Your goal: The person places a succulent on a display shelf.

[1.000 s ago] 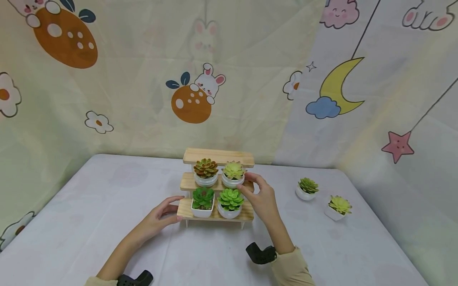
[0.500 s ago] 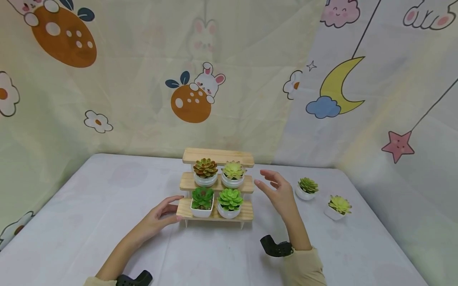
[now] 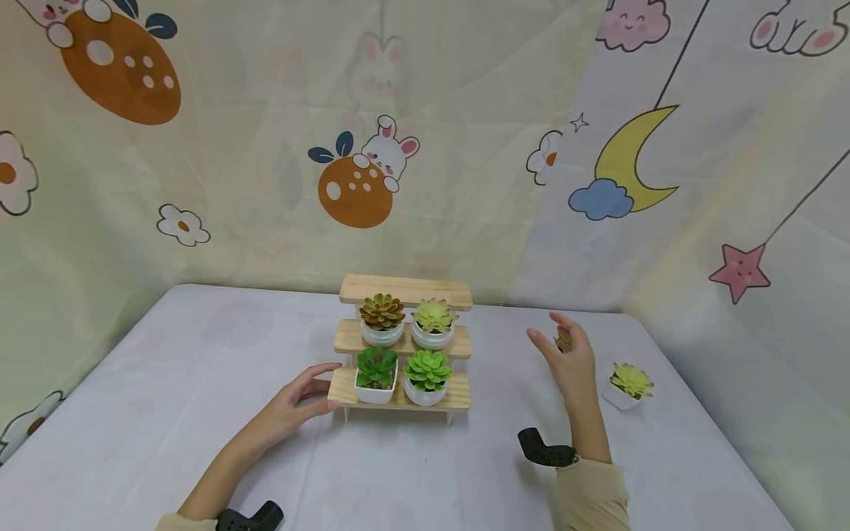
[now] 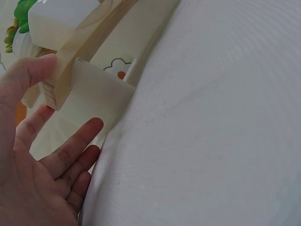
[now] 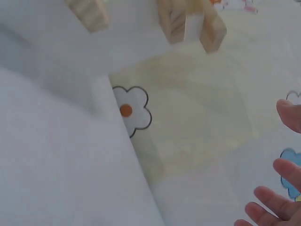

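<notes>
In the head view, a three-tier wooden plant stand [image 3: 405,289] bears a reddish-brown succulent [image 3: 381,313] and a pale green one [image 3: 434,317] on its middle board. Its bottom board holds a dark green succulent [image 3: 376,367] and a bright green one [image 3: 427,370], all in white pots. My left hand [image 3: 299,402] pinches the left end of the bottom board [image 4: 89,42] between thumb and index finger. Fingers spread, my right hand [image 3: 574,361] hovers near a potted succulent [image 3: 563,343], mostly hidden behind it. I see nothing held in that hand.
Another light green succulent [image 3: 631,380] in a white pot sits at the right of the white-covered table [image 3: 372,472]. The printed cloth backdrop [image 3: 265,147] rises behind and along the sides. The stand's top board carries no pot.
My right hand has left the pale green succulent on the middle board and moved right, now covering most of one loose potted succulent. The left hand keeps its place on the stand.
</notes>
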### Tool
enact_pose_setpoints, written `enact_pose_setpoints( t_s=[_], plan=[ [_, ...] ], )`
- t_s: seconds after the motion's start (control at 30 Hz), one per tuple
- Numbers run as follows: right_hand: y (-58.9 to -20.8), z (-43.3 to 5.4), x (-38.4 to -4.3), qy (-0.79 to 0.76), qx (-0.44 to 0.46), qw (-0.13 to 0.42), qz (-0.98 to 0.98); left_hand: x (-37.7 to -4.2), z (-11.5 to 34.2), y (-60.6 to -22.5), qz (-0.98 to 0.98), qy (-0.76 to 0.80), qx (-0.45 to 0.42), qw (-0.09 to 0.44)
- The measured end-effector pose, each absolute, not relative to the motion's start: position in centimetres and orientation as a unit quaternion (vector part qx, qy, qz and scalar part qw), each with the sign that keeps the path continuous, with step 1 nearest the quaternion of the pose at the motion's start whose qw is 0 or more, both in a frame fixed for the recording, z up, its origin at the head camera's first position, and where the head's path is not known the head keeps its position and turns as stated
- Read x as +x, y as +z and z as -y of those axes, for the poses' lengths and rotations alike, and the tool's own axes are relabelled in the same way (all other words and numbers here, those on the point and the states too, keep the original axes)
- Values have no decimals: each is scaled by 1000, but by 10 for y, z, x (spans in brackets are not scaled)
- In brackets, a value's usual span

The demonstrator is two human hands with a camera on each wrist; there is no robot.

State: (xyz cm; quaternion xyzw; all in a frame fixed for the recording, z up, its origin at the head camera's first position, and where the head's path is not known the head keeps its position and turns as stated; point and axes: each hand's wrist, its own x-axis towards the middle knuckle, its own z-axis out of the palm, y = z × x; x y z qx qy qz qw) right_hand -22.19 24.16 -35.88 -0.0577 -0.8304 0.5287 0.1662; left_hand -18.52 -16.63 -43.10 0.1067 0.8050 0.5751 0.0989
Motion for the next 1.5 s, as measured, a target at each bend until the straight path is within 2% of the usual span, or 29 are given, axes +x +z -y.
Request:
enact_pose_setpoints(
  t_s=[0.3, 0.87, 1.2, 1.5],
  plan=[
    [-373, -266, -225, 500, -105, 207, 834, -186, 166, -432, -808, 572, 106, 97],
    [-407, -287, -233, 492, -165, 128, 845, -187, 167, -434, -810, 569, 107, 91],
    [-417, -291, -237, 521, -189, 109, 825, -188, 165, -434, -807, 573, 106, 95],
    [-421, -302, -241, 541, -201, 58, 814, -187, 166, -433, -809, 570, 108, 94]
  ],
)
